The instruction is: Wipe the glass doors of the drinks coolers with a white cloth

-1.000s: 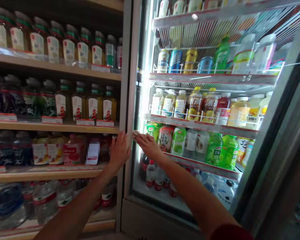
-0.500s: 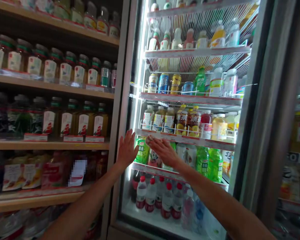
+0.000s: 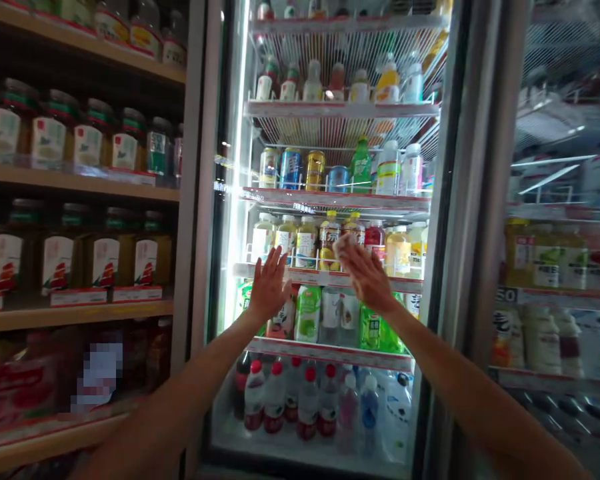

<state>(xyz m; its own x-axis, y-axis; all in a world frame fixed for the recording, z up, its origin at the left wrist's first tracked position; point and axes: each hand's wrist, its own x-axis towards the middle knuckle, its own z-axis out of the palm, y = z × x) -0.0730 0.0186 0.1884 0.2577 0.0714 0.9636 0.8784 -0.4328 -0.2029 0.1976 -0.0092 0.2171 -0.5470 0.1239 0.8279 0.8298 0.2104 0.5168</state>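
Observation:
My left hand (image 3: 269,287) is raised in front of the glass fridge door (image 3: 453,220), palm forward, fingers spread, holding nothing. It lies over the lower left shelves as I see it; whether it touches the glass I cannot tell. To its right, my right hand (image 3: 371,283) is stretched flat with its fingers together, a small pale cloth (image 3: 342,245) under the fingertips against the door. Only the cloth's edge shows, and the hand is slightly blurred. Behind the glass, yellow-capped tea bottles (image 3: 329,241) and a green-labelled bottle (image 3: 308,313) stand near the hands.
Wooden shelves (image 3: 150,309) with rows of bottles run along the left. A metal post (image 3: 193,200) separates them from the lit fridge. At the right stands another glass-fronted cooler (image 3: 570,300) with drinks. Red-capped bottles (image 3: 275,400) fill the fridge's bottom.
My right hand has moved right and up across the door with the cloth. My left hand has shifted from the door's left frame to over the glass. The view has turned right.

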